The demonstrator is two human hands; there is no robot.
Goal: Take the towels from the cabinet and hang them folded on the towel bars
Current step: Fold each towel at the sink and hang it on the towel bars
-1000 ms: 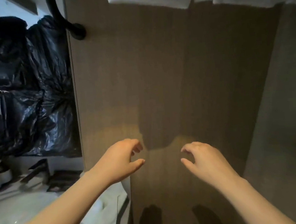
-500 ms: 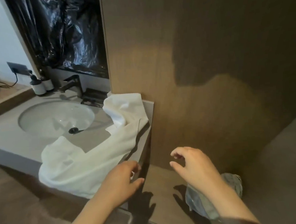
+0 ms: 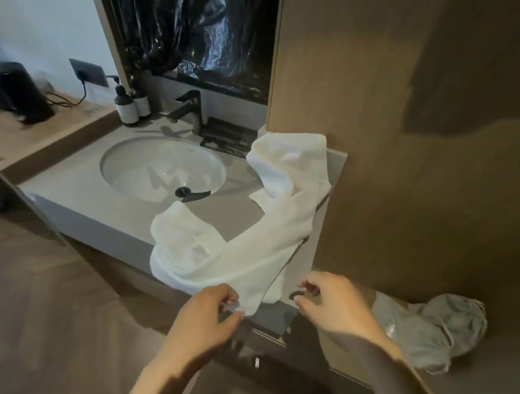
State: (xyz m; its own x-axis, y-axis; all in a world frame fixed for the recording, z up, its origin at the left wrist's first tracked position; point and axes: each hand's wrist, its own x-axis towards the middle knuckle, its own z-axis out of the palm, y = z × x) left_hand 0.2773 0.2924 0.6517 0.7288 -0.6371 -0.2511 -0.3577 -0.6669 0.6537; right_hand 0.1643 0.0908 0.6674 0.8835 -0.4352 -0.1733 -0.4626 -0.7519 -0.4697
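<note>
L hand [image 3: 204,320] fingers pinching white towel [image 3: 241,253] corner; towel runs up-right across tabletop [image 3: 76,191]. R hand [image 3: 330,302] curled, empty, just right of corner.

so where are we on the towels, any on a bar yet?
Done: one white towel is out, lying unfolded across the vanity counter. In hand: the left hand pinches its hanging corner; the right hand is open beside it. Left: folding and hanging; no towel bar is in view.
</note>
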